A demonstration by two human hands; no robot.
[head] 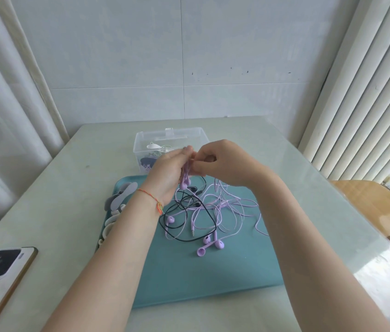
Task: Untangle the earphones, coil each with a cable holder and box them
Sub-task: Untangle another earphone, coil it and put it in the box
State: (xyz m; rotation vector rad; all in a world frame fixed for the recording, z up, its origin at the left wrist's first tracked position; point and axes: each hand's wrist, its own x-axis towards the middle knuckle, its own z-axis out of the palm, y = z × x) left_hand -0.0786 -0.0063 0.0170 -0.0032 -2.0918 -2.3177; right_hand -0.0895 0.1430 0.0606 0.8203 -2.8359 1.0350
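Both hands are up over the teal tray (213, 279), close together. The left hand (170, 168) holds a bunch of purple earphone wire, w/ purple buds (184, 183) hanging down under it. The right hand (220, 164) pinches the same wire near the top – fingers curled tight on it.

The rest of the purple earphones (222, 209) lie in a messy heap on the tray, mixed up w/ a black earphone wire (186, 226). The clear box (146, 140) sits just behind the tray, some coiled ones already in it. The cable holders (119, 197) wait at the tray's left edge.

What could go wrong, I think: a hard pull could make the knot tighter, not looser. The black wire may get dragged up too – it loops through the purple ones. A bud or the small plug (193, 230) could snag on a loop. A quick tug might also pull the heap off the tray.
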